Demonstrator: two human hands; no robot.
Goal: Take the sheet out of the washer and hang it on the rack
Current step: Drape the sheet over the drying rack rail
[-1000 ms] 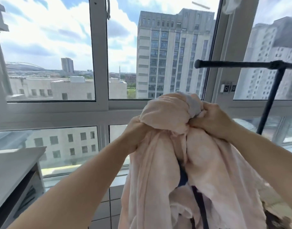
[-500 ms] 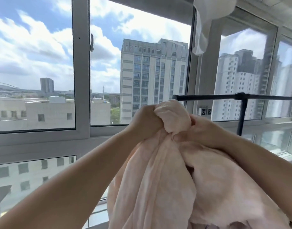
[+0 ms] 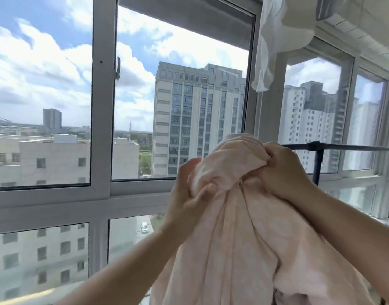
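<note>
Big grey-framed windows (image 3: 102, 194) fill the wall ahead of me, with tower blocks and a cloudy blue sky beyond the glass. I hold the sheet (image 3: 244, 234) bunched up at chest height in front of them. It is pale pink, soft and heavily creased, gathered into a rounded lump at the top and falling in long folds out of the bottom of the view.

My left hand (image 3: 189, 194) is closed on the left side of the lump, the fingers (image 3: 207, 190) curled in and pressing into the cloth. My right hand (image 3: 283, 170) is clenched on the right side of it, a fistful of fabric pinched at the top.

Just behind my right hand runs the rack (image 3: 343, 147), a thin black bar lying level, with a black post dropping from a joint. The sheet is not over the bar; the lump sits in front of its left end and hides that end from me. Above, a white cloth (image 3: 275, 40) hangs from overhead near the window post, well apart from the pink sheet.
</note>
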